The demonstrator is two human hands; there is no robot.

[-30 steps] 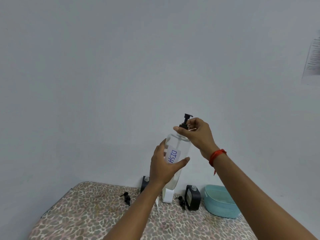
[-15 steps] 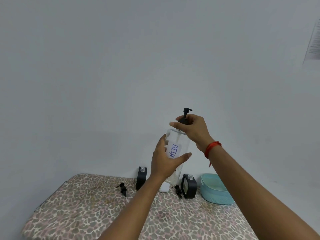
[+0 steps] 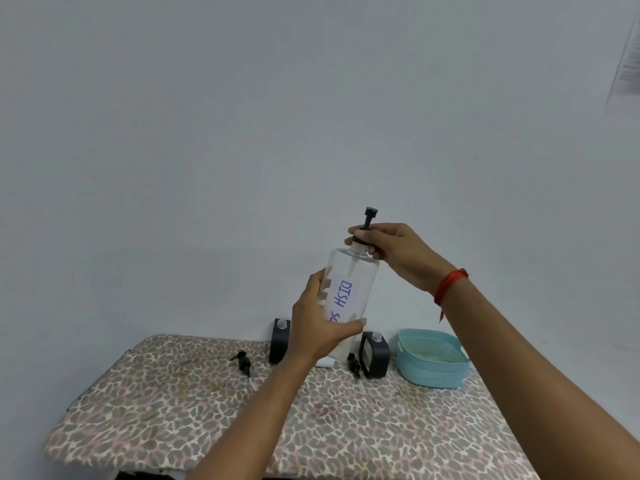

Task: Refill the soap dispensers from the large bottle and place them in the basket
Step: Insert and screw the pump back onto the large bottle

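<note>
I hold a large clear bottle (image 3: 349, 282) with a white "DISH" label up above the table. My left hand (image 3: 318, 327) grips its lower body. My right hand (image 3: 388, 247) pinches the black pump cap (image 3: 367, 223) at its neck. Two black soap dispensers with open necks stand at the back of the table, one (image 3: 280, 341) left of the bottle and one (image 3: 374, 355) right of it. Two loose black pump heads (image 3: 244, 362) (image 3: 354, 364) lie beside them. A light blue basket (image 3: 433, 358) sits at the back right.
The table (image 3: 194, 410) wears a leopard-print cloth and stands against a plain grey wall. A small white object (image 3: 325, 362) lies behind my left wrist. A sheet of paper (image 3: 625, 60) hangs on the wall at the far right.
The view has tilted down, showing more of the table. My right hand has shifted from the pump stem down onto the cap collar. The bottle's label has turned to show more writing.
</note>
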